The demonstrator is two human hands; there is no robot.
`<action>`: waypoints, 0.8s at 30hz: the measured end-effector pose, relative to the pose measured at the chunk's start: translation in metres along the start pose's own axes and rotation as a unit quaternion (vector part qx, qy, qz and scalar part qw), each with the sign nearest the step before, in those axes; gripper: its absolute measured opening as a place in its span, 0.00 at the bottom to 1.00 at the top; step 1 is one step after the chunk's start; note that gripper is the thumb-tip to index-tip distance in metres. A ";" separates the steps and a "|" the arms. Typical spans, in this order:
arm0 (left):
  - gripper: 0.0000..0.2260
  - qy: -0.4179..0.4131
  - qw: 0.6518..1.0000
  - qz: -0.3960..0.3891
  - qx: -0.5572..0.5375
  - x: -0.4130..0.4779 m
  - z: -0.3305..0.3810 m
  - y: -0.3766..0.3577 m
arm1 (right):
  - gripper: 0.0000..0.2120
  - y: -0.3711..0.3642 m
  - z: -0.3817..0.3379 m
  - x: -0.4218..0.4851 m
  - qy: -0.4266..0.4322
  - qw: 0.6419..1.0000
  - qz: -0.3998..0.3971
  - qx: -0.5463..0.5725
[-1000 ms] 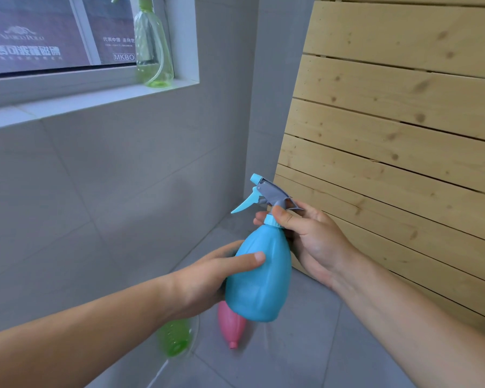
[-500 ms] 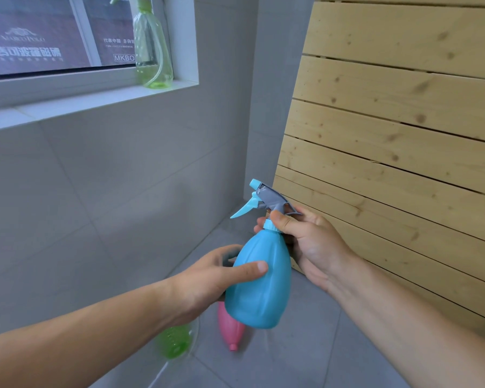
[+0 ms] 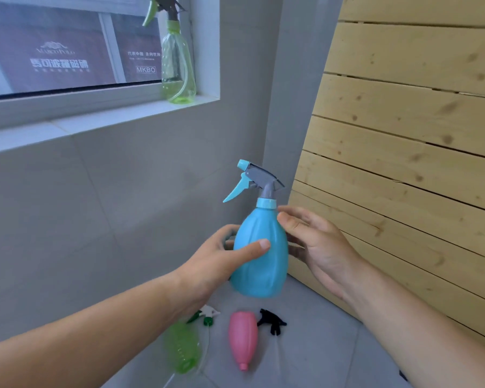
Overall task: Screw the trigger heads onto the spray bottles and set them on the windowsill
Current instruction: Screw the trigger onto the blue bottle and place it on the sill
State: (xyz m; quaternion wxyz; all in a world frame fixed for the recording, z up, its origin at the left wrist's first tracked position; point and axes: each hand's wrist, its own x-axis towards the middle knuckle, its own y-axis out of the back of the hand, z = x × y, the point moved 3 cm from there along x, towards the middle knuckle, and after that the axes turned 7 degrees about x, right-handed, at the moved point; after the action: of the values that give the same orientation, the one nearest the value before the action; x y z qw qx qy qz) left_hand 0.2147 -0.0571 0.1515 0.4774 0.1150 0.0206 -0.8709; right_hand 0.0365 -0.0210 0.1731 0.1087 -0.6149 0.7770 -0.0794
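A blue spray bottle with a grey and blue trigger head on its neck is held upright in mid-air. My left hand grips its body from the left, thumb across the front. My right hand is beside the bottle's right shoulder with fingers spread, off the trigger head. A clear green spray bottle with its head on stands at the right end of the windowsill. On the floor lie a headless pink bottle, a green bottle, a black trigger head and a white and green trigger head.
A slatted pale wood panel leans against the wall on the right, close behind my right hand. Grey tiled wall and floor surround the corner. The window above the sill shows printed lettering.
My right hand has come off the trigger head and opened beside the bottle. The bottle has been raised a little, and the view has tilted down, showing the floor items.
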 end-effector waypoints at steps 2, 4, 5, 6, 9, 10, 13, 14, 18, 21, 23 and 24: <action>0.27 -0.020 0.999 0.029 -0.005 0.003 0.011 0.014 | 0.12 -0.010 0.001 0.004 0.016 0.999 -0.016 -0.043; 0.28 -0.043 0.998 0.053 -0.008 0.003 0.022 0.026 | 0.12 -0.023 -0.002 0.008 0.038 0.996 -0.041 -0.069; 0.28 -0.056 0.996 0.062 -0.010 0.003 0.028 0.033 | 0.13 -0.031 -0.005 0.011 0.047 0.995 -0.054 -0.072; 0.27 -0.068 0.995 0.067 -0.016 0.004 0.035 0.040 | 0.15 -0.040 -0.011 0.015 0.057 0.994 -0.066 -0.071; 0.17 -0.084 0.993 0.077 -0.038 0.010 0.055 0.062 | 0.17 -0.063 -0.030 0.034 0.081 0.990 -0.089 -0.079; 0.14 -0.094 0.991 0.084 -0.037 0.013 0.064 0.073 | 0.19 -0.073 -0.037 0.045 0.088 0.988 -0.095 -0.086; 0.14 -0.142 0.982 0.127 -0.007 0.026 0.095 0.111 | 0.21 -0.108 -0.059 0.079 0.107 0.984 -0.110 -0.090; 0.15 -0.155 0.978 0.140 0.001 0.030 0.107 0.122 | 0.20 -0.119 -0.067 0.091 0.114 0.983 -0.110 -0.096; 0.20 -0.196 0.962 0.187 0.032 0.046 0.160 0.170 | 0.17 -0.172 -0.112 0.142 0.144 0.978 -0.117 -0.092; 0.21 -0.207 0.952 0.218 0.064 0.054 0.192 0.200 | 0.17 -0.206 -0.137 0.173 0.164 0.976 -0.121 -0.081; 0.21 -0.210 0.945 0.239 0.075 0.060 0.206 0.218 | 0.18 -0.224 -0.145 0.189 0.176 0.973 -0.118 -0.091; 0.21 -0.209 0.943 0.249 0.074 0.064 0.210 0.226 | 0.19 -0.231 -0.148 0.196 0.180 0.972 -0.115 -0.097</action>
State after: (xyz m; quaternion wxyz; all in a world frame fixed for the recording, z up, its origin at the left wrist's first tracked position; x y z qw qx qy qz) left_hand 0.3328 -0.2630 0.3582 0.6625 -0.0329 -0.1736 -0.7279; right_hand 0.1706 -0.2671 0.3609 -0.1027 -0.6834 0.7118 -0.1254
